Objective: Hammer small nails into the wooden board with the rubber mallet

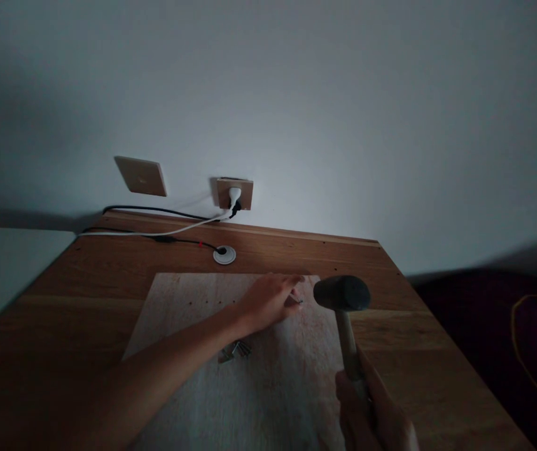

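My right hand (366, 404) is wrapped round the pale handle of a black-headed mallet (343, 293), which is raised at the right side of a light plywood board (178, 388). Near the board's far right corner, my left hand (271, 300) pinches a nail (300, 302); only its end shows past the fingers. The nail's other end is hidden by the hand. A small pile of loose nails (242, 348) lies on the board beside my left forearm. Several small dark dots run in a row along the far part of the board, left of my left hand.
Under the board is a brown wooden table (428, 369), its back edge against a white wall. A wall socket (247, 195) holds plugs, and a white cable (155, 233) and black cables run left. A round cable grommet (224, 255) sits behind the board. A blank plate (141, 176) is on the wall.
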`<action>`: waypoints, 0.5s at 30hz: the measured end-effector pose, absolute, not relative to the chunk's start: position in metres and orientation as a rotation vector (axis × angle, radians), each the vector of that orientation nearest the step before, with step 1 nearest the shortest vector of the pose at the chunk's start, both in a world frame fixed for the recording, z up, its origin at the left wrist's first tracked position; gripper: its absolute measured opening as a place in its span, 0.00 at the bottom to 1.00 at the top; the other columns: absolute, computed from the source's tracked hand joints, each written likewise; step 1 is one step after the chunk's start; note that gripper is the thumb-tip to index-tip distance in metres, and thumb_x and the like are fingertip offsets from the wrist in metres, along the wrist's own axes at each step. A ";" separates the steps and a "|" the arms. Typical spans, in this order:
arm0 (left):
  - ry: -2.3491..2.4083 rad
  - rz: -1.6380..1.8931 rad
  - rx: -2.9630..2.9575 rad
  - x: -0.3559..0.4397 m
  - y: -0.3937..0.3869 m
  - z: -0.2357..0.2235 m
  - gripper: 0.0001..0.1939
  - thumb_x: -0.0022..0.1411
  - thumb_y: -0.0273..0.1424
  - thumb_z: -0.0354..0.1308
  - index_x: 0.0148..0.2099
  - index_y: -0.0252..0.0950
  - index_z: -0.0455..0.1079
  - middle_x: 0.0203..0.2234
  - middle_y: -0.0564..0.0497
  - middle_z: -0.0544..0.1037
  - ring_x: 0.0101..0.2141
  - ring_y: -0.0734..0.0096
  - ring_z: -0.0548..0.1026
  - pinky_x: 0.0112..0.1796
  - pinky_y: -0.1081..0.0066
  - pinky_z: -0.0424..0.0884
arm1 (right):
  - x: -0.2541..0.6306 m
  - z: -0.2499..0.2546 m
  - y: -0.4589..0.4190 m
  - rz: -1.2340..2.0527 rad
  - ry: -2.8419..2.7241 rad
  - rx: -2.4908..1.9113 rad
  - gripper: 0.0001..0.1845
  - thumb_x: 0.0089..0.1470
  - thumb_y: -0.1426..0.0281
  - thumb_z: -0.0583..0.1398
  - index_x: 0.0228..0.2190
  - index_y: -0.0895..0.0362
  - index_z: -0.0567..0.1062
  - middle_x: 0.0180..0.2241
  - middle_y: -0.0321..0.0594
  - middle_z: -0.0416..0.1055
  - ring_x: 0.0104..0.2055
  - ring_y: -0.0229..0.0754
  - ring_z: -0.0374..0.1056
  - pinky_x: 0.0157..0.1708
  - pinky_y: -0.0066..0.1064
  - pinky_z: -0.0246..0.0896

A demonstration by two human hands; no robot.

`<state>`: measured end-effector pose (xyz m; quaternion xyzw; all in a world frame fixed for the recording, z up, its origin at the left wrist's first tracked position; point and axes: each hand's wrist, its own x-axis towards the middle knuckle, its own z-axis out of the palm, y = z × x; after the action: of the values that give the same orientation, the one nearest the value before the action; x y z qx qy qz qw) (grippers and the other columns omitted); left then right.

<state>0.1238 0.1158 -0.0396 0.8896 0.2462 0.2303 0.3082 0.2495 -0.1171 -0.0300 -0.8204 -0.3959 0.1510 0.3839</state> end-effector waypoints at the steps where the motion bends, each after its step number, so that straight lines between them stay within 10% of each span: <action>1: 0.648 0.616 2.362 0.124 0.116 -0.040 0.27 0.64 0.30 0.72 0.63 0.38 0.71 0.46 0.46 0.86 0.50 0.55 0.83 0.55 0.57 0.74 | 0.249 -0.031 -0.118 0.372 -1.018 -2.122 0.37 0.63 0.43 0.60 0.62 0.55 0.79 0.39 0.54 0.86 0.36 0.62 0.85 0.29 0.41 0.78; 15: 0.736 0.529 2.298 0.130 0.115 -0.024 0.24 0.58 0.23 0.70 0.56 0.38 0.75 0.41 0.50 0.86 0.41 0.60 0.83 0.47 0.62 0.74 | 0.242 -0.034 -0.109 0.426 -1.021 -2.168 0.47 0.66 0.38 0.53 0.68 0.61 0.71 0.30 0.51 0.84 0.30 0.58 0.82 0.25 0.38 0.72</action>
<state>0.1303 0.1148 -0.0239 0.8784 0.2812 0.2022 0.3292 0.2418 -0.1090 -0.0338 -0.8356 -0.3933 0.1643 0.3464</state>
